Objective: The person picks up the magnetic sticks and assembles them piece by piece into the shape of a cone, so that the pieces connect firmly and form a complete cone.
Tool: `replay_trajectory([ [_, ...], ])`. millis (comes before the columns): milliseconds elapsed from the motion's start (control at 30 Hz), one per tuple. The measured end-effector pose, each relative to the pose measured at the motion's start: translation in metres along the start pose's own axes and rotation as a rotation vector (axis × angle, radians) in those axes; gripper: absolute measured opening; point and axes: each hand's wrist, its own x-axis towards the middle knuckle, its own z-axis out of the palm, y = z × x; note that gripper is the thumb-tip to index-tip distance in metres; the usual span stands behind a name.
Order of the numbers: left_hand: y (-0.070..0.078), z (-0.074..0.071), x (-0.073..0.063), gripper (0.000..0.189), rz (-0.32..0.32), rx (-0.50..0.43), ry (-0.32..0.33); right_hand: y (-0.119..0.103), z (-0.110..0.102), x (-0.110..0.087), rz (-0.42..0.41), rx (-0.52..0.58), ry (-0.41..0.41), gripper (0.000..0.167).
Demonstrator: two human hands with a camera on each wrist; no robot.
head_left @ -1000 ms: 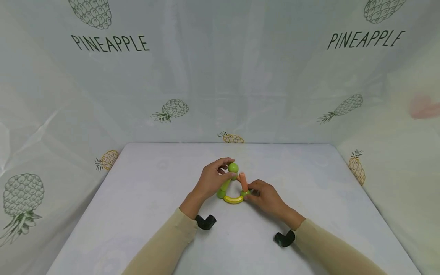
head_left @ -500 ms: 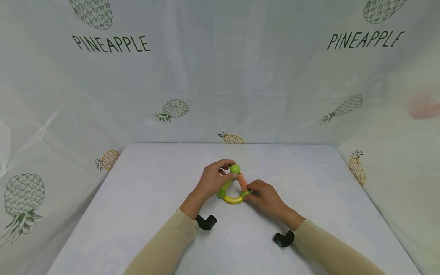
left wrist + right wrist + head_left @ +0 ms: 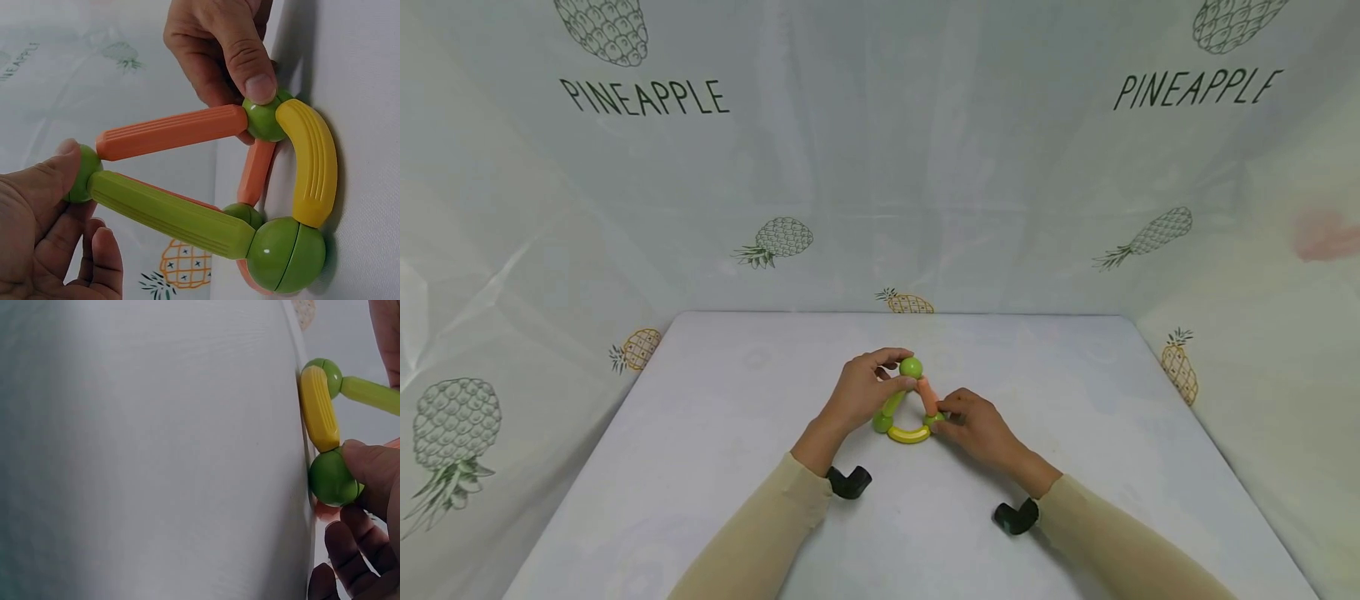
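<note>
Magnetic rods and balls form a pyramid-like frame on the white table. At its peak is a green ball, which my left hand holds between thumb and fingers. My right hand pinches another green ball at the near right base corner. From there an orange rod rises and meets the peak ball. A light green rod runs from the peak down to the near left green ball. A curved yellow rod links the two near balls. A far ball is partly hidden.
The white table surrounds the frame. A pineapple-print sheet hangs behind it and at both sides. Black curved pieces sit at both wrists, beside the sleeves.
The orange rod's upper end stood apart from the peak ball a second ago and now meets it. My left hand moved slightly right with that ball. The right hand keeps its grip.
</note>
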Motion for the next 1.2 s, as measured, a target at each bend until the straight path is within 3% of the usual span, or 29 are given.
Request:
replay_trajectory([
  [467,-0.001,-0.001,0.000,0.045,0.012,0.016,-0.004,-0.002,0.004,0.003,0.061,0.044,0.044,0.024],
  [1200,-0.003,-0.002,0.002,0.046,0.015,0.009,0.002,-0.008,0.006,0.011,0.106,0.085,0.068,0.025],
])
